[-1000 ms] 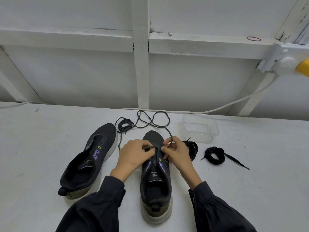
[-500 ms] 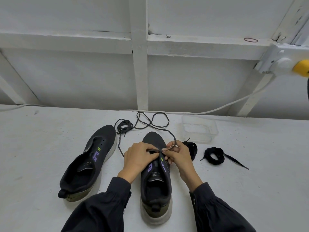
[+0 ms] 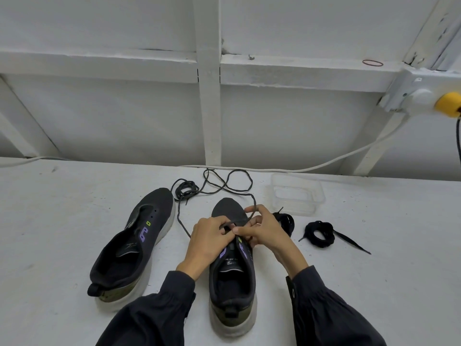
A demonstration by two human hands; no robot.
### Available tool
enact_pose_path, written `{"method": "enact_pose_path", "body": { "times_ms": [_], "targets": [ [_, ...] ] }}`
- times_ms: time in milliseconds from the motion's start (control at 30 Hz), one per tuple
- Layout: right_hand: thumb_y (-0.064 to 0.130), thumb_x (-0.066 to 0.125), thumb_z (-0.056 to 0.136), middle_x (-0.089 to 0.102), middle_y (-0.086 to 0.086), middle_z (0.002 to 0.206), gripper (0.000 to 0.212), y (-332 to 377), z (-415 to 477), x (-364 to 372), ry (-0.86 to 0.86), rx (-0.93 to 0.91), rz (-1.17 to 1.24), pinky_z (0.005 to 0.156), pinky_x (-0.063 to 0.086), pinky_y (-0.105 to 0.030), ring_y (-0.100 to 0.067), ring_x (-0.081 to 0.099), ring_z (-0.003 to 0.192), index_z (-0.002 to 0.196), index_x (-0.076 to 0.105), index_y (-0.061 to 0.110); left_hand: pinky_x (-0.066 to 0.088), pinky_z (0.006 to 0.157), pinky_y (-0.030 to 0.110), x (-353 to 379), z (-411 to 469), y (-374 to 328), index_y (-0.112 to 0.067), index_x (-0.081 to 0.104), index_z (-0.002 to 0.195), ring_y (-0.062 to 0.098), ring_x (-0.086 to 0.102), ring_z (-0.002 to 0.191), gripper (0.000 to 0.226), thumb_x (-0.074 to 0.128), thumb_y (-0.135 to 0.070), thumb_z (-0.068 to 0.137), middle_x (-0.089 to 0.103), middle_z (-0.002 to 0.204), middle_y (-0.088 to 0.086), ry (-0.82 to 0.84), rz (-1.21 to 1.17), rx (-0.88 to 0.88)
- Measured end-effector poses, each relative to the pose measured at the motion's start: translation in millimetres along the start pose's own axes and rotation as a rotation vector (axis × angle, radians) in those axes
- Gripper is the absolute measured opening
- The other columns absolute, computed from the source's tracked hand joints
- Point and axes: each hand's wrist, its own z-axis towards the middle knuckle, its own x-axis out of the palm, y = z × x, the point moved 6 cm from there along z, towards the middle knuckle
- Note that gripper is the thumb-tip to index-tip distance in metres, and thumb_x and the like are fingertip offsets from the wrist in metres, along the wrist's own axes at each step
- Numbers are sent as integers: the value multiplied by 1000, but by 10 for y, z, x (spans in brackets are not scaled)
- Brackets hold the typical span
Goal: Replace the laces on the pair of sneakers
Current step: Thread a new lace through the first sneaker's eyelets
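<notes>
Two dark sneakers with pale soles stand on the white table point(image 3: 74, 208). The left sneaker point(image 3: 129, 248) has no lace and lies angled to the left. Over the front eyelets of the right sneaker point(image 3: 232, 278) both hands work a grey lace point(image 3: 224, 188). My left hand point(image 3: 208, 239) pinches the lace at the eyelets. My right hand point(image 3: 264, 228) pinches the other stretch, which runs up over its fingers and loops away across the table behind the shoe. The lace's exact path through the eyelets is hidden by my fingers.
A coiled grey lace point(image 3: 185, 189) lies behind the left sneaker. Two bundled black laces point(image 3: 320, 234) point(image 3: 287, 219) sit right of the shoe. A clear plastic tub point(image 3: 296, 193) stands behind them. A white cable point(image 3: 324, 166) runs along the wall to a socket point(image 3: 411, 93).
My right hand has lifted slightly and drawn the lace up over its fingers, while my left hand stays at the eyelets. The head camera has shifted a little.
</notes>
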Motion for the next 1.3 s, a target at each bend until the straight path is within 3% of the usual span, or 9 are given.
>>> {"method": "enact_pose_path", "body": {
  "times_ms": [233, 400, 500, 600, 767, 900, 1000, 1167, 1300],
  "targets": [
    [13, 72, 76, 55, -4, 70, 56, 38, 35, 34, -11, 21, -106, 55, 50, -25, -10, 56, 54, 123, 43, 21, 33, 53, 15, -26, 17, 76, -25, 66, 74, 4, 44, 49, 11, 72, -22, 82, 46, 48, -11, -62, -164, -15],
    [9, 68, 77, 54, -8, 75, 62, -26, 19, 0, -35, 42, 4, 65, 56, -35, -12, 57, 53, 129, 35, 20, 38, 57, 21, -24, -19, 177, -13, 72, 75, 8, 44, 58, 7, 73, -12, 82, 50, 58, 8, -118, -637, -185],
    [8, 70, 76, 52, -7, 80, 67, -24, -24, -9, -101, 13, 8, 62, 55, -32, -12, 57, 55, 129, 32, 21, 32, 47, 17, -12, -57, 275, -7, 70, 80, 10, 35, 51, 8, 69, -8, 87, 41, 56, 0, -148, -901, -298],
    [17, 75, 71, 49, 3, 94, 65, 96, -80, 9, -225, -151, -263, 63, 49, -26, -10, 54, 72, 126, 42, 30, 34, 47, 16, -33, -61, 275, -9, 72, 83, 7, 39, 51, 5, 70, -11, 87, 43, 58, -1, -94, -849, -287],
    [29, 74, 78, 47, 10, 110, 23, 283, -70, 200, -196, -401, -609, 78, 47, -30, -6, 46, 103, 100, 70, 32, 34, 47, 17, -88, -52, 189, -11, 70, 91, 7, 41, 51, 11, 68, -22, 90, 47, 58, -5, 35, -771, -218],
    [17, 69, 82, 59, 8, 90, 8, 285, 0, 218, -138, -389, -525, 69, 41, -26, -1, 49, 74, 87, 66, 24, 18, 43, 21, -193, -37, 220, -14, 61, 99, 6, 22, 43, 34, 39, -39, 103, 34, 58, -8, 0, -805, -220],
    [5, 62, 79, 57, 9, 70, 13, 233, 6, 177, -134, -347, -374, 60, 39, -19, -2, 44, 57, 81, 59, 17, 22, 44, 23, -286, -55, 281, -13, 60, 91, 8, 28, 45, 34, 38, -33, 105, 36, 61, -7, -59, -753, -175],
    [-1, 66, 75, 56, 8, 66, 17, 218, 1, 224, -43, -346, -401, 59, 38, -13, 2, 47, 55, 75, 61, 15, 29, 42, 20, -259, -75, 395, -13, 70, 98, 11, 39, 47, 22, 49, -18, 102, 51, 59, -4, 2, -675, -162],
    [9, 71, 79, 58, 10, 70, 10, 236, 31, 232, -32, -344, -492, 65, 43, -20, 0, 50, 63, 81, 69, 19, 30, 43, 11, -258, -103, 428, -22, 73, 102, 1, 40, 44, 17, 59, -14, 96, 61, 67, -5, -29, -656, -118]
  ]
}}
